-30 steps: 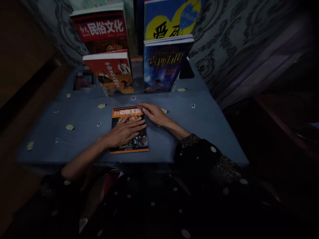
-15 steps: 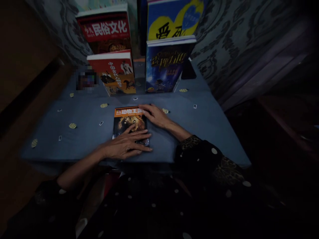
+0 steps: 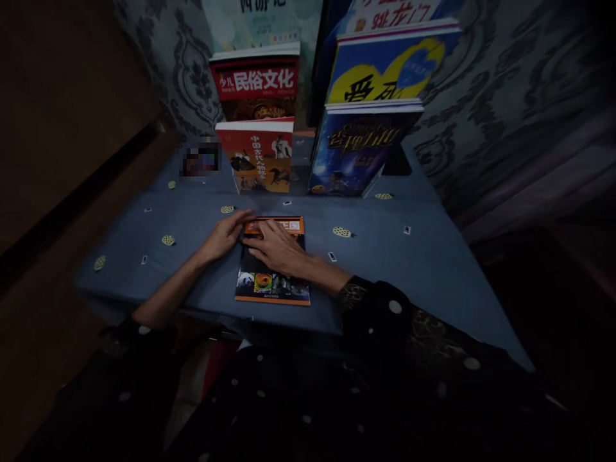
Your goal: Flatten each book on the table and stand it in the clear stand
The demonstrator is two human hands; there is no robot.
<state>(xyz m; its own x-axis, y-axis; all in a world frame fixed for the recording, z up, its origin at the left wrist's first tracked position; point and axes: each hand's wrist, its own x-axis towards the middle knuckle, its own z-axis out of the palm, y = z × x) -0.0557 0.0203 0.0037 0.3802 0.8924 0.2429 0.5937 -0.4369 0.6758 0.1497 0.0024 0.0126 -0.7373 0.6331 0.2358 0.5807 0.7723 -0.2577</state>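
Observation:
A book (image 3: 274,287) with a black cover, an orange strip at its top and a row of small animal pictures near its bottom lies flat on the table before me. My right hand (image 3: 276,249) rests palm down across its upper half, fingers stretched toward the left edge and hiding much of the cover. At the book's upper left corner is my left hand (image 3: 224,237), its fingers extended along the edge. Neither hand grips anything.
The table has a blue cloth (image 3: 380,276) with small printed patterns. At the back stand a red and orange book (image 3: 264,157), a dark blue book (image 3: 359,154), a yellow and blue book (image 3: 389,67) and a red book (image 3: 260,83). Patterned curtain (image 3: 500,83) hangs behind.
My left hand has moved from the lower cover up to the upper left corner. My right hand has slid from the upper right edge leftward across the cover. The view has shifted.

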